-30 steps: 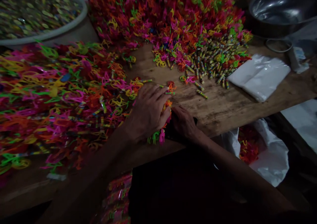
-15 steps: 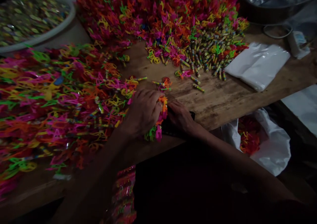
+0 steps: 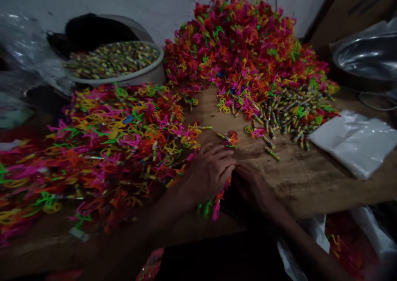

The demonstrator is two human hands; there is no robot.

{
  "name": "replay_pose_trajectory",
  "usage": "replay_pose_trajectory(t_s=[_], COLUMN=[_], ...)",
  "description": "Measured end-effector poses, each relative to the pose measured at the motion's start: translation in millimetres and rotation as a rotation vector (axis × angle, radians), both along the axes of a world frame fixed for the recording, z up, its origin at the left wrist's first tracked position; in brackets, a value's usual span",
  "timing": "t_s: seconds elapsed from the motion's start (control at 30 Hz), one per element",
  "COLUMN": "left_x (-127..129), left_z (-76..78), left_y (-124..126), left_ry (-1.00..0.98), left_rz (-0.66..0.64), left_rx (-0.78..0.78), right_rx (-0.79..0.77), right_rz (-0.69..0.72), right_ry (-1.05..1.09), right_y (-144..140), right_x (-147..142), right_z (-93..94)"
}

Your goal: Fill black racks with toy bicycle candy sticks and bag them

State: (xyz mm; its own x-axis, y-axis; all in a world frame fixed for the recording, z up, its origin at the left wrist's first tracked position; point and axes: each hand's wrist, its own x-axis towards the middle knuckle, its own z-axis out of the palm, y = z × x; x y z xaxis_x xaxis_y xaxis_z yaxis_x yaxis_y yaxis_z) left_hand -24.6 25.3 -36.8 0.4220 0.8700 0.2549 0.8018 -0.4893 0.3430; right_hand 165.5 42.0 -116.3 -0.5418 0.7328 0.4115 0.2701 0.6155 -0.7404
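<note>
My left hand (image 3: 208,174) is closed around a bunch of neon plastic toy pieces (image 3: 211,207), whose green and pink ends stick out below the fingers at the table's front edge. My right hand (image 3: 252,186) lies just to the right, touching the same bunch; what its fingers hold is hidden in the dark. A wide heap of the same pink, orange, yellow and green pieces (image 3: 105,148) spreads to the left of my hands. A taller pile of pieces (image 3: 245,49) rises at the back, with small striped sticks (image 3: 285,111) scattered along its right foot.
A wooden table (image 3: 297,181) carries everything. A white basin of small flat bits (image 3: 114,63) stands at the back left, a metal bowl (image 3: 366,61) at the back right. Folded clear plastic bags (image 3: 356,142) lie on the right. A white bag with coloured pieces (image 3: 347,243) hangs below the table edge.
The view has tilted up and shifted, now showing the wall and the whole basin. My hands stay together at the table edge, the left still gripping the bunch.
</note>
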Motion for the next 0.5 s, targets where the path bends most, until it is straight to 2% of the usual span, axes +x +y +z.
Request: replay_pose_trajectory(t_s=[0.07, 0.13, 0.2, 0.23, 0.33, 0.4, 0.5], left_x=[-1.3, -2.2, -2.4, -2.3, -1.7, -1.1, -0.5], left_z=[-1.6, -2.0, -1.7, -1.4, 0.1, 1.4, 2.1], left_y=[-2.0, -3.9, -4.8, -4.9, -5.0, -5.1, -4.2], left_ry=[-0.032, -0.039, -0.037, -0.038, -0.051, -0.043, -0.015], left_rz=[-0.003, -0.008, 0.001, 0.007, 0.020, 0.023, 0.022], left_rx=[-0.027, -0.065, -0.082, -0.083, -0.087, -0.097, -0.109], right_rx=[-0.011, 0.047, 0.140, 0.185, 0.305, 0.346, 0.368], right_rz=[0.058, 0.003, -0.081, -0.074, 0.040, 0.116, 0.142], right_ry=[-0.138, -0.263, -0.344, -0.375, -0.520, -0.605, -0.646], right_y=[18.6, 46.6, 80.3, 97.7, 142.7, 161.9, 172.9], right_x=[13.0, 15.3, -0.4, -15.0, -73.0, -108.0, -130.2], right_z=[17.0, 34.4, 45.2, 46.5, 35.3, 22.5, 12.6])
